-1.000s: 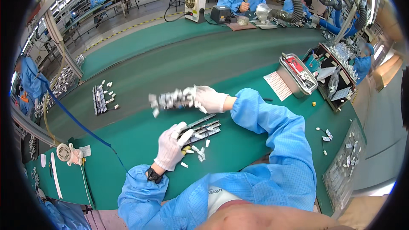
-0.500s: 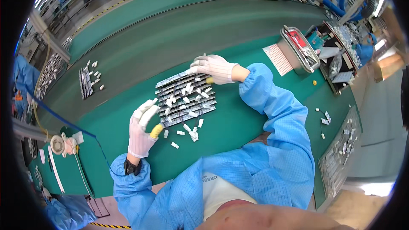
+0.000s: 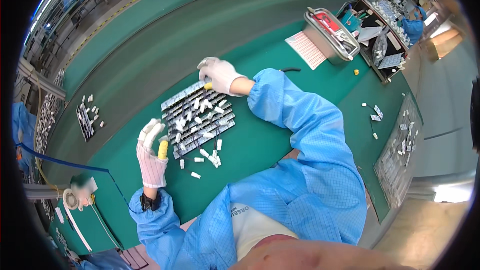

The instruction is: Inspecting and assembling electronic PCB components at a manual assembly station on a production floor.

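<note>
One green tabletop (image 3: 260, 140), factory hall. One dark tray (image 3: 197, 115) at centre; right hand (image 3: 218, 74), grip pinching its 12 o'clock edge. Left hand (image 3: 152, 152) at 9 o'clock, grip spread apart.

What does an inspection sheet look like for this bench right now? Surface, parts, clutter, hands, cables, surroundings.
Surface: green bench mat, beside a grey conveyor belt.
Job's things: dark slotted tray flat on the mat, with small white parts scattered on it and spilled at its near edge.
Clutter: second small tray at far left; metal bin; gridded sheet; long parts rack at right.
Hands: both gloved. Left hand raised open beside the tray, yellow cot on one finger. Right hand rests on the tray's far corner; grip cannot be judged.
Cables: blue cable at left.
Surroundings: another person in blue at upper right.
</note>
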Motion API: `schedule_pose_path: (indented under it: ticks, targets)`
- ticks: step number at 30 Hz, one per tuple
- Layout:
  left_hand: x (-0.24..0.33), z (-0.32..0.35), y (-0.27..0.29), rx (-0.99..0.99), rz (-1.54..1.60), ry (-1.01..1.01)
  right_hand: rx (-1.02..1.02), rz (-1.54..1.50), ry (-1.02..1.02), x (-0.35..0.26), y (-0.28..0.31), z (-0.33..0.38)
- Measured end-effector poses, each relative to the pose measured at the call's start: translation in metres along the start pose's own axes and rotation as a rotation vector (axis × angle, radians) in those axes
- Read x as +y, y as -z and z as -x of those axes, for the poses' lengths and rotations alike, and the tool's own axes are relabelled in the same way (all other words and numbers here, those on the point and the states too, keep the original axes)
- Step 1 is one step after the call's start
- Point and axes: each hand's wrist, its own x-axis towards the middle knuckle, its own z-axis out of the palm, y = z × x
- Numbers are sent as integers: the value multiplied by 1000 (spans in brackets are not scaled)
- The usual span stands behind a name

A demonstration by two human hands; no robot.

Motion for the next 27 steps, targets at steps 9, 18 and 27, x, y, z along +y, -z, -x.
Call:
schedule_pose_path:
  ticks: [9, 18, 27]
  targets:
    - [3, -19, 6, 306, 537, 251, 43, -1332, -279, -41, 59, 9]
    - [15, -6, 12, 101, 978, 443, 198, -751, 236, -66, 74, 27]
    - [15, 9, -1, 428, 1089, 450, -123, -1232, -145, -71, 77, 33]
